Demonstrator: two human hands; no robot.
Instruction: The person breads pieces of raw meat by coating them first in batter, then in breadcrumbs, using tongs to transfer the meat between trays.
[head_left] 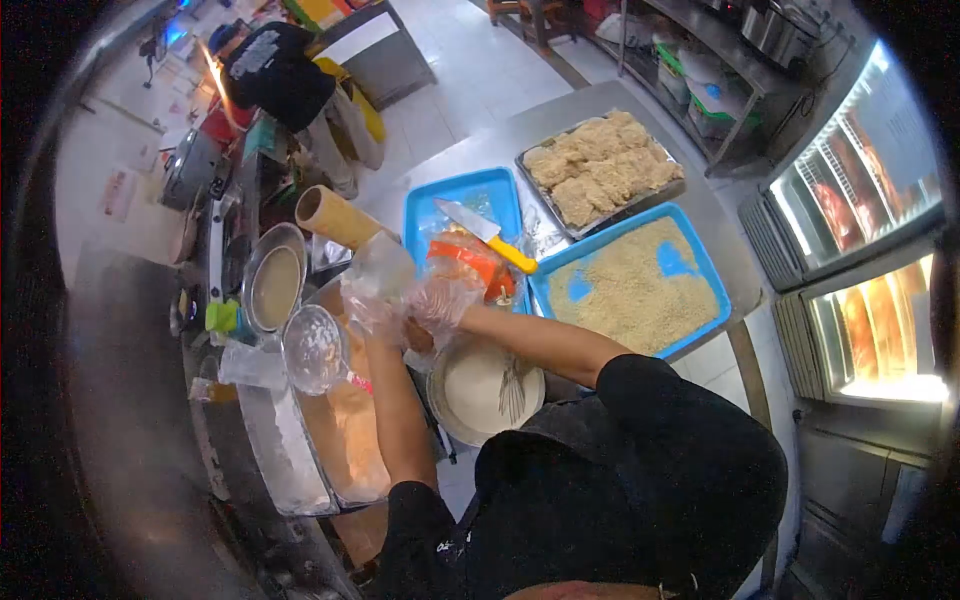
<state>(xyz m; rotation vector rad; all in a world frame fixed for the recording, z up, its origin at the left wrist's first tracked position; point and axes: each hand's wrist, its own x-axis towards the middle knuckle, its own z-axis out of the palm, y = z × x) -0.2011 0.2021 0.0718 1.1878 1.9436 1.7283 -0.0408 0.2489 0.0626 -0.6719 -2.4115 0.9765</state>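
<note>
Left hand [370, 312] and right hand [442, 304], gloved: held together at clear plastic [382, 262]; grip indistinct. Loose film best kept clear of batter bowl [441, 417].

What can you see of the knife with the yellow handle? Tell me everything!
The knife has a broad, pointed, shiny blade that looks like metal, and a bright yellow handle, maybe plastic. It lies slantwise, with its blade over the small blue tray and its handle reaching out towards the crumb tray. An orange bag is beside it. I can't tell exactly what it touches. Neither hand holds it.
</note>
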